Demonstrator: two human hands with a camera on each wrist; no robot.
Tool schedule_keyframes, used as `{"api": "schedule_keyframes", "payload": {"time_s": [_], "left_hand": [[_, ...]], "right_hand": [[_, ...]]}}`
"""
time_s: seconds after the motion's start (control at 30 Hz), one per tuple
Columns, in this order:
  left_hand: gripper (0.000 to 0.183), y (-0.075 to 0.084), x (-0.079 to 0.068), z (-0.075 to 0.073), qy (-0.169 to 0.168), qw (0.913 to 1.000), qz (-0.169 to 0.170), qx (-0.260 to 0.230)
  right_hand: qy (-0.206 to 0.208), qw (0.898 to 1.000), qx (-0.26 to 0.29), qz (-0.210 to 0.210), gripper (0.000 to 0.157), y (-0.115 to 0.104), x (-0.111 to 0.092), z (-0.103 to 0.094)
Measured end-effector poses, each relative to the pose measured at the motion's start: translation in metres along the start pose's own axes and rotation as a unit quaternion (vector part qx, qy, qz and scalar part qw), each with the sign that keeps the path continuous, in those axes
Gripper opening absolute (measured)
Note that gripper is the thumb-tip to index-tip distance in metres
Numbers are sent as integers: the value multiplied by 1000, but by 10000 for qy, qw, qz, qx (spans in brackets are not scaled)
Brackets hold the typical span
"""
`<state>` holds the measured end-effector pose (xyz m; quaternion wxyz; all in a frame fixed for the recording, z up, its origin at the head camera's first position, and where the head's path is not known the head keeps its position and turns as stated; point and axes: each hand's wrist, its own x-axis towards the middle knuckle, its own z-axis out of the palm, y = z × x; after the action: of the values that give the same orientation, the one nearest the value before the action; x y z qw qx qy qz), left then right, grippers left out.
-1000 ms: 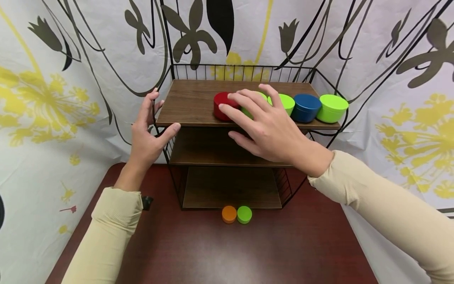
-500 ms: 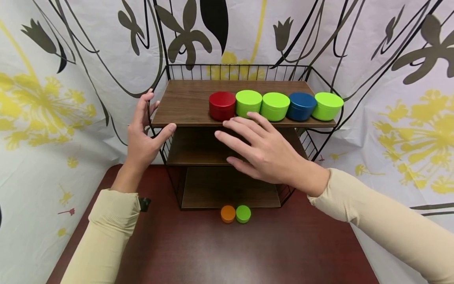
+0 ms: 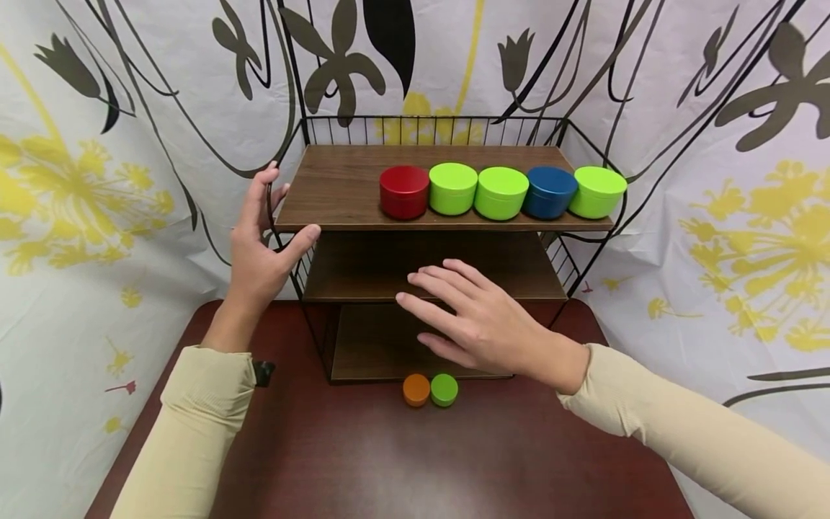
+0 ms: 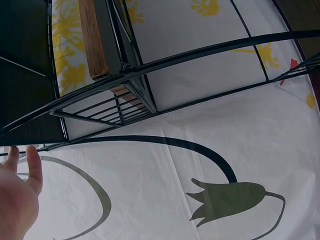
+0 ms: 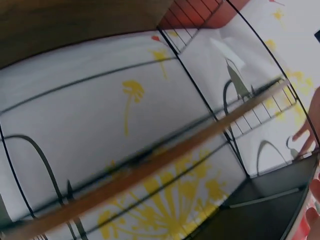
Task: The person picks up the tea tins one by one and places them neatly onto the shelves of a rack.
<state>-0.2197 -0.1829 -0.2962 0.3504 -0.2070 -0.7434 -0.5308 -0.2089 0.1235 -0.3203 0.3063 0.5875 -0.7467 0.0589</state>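
Observation:
In the head view my left hand [image 3: 259, 245] is at the left end of a black wire rack's top shelf [image 3: 337, 184]. Its fingers lie along the side wire and its thumb reaches to the shelf's front corner. My right hand [image 3: 486, 317], relaxed and holding nothing, hovers before the middle shelf [image 3: 363, 267]. A row of round lidded tins stands on the top shelf: a red tin [image 3: 404, 193], a green tin [image 3: 452, 189], a second green tin [image 3: 501, 194], a blue tin [image 3: 550, 193] and a third green tin [image 3: 597, 192].
On the dark red table [image 3: 428, 461], before the bottom shelf [image 3: 369, 346], a small orange tin [image 3: 416, 390] and a small green tin [image 3: 444, 390] sit side by side. A flower-patterned cloth [image 3: 143, 187] hangs behind and beside the rack.
My right hand has come away from the tins and dropped in front of the middle shelf, uncovering the row. My left hand has stayed at the rack's left side.

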Motion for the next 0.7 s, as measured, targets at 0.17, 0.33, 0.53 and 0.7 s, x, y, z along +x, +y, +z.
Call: {"api": "schedule_keyframes", "payload": {"time_s": [0.17,0.33,0.53,0.7], "left_hand": [[69,0,0,0,5,10000,20,-2],[69,0,0,0,-4,10000,11,-25],[69,0,0,1,-15,10000,3,-42],[70,0,-1,-1,-36,10000,12,18]], "right_hand": [[-14,9999,119,-15,53,-6,-13,12],[-143,9996,233,-4,52,-14,-26,23],[-192,9993,318,47,47,-26,-46,49],[-273,9992,277,39,43,-37,-62,72]]}}
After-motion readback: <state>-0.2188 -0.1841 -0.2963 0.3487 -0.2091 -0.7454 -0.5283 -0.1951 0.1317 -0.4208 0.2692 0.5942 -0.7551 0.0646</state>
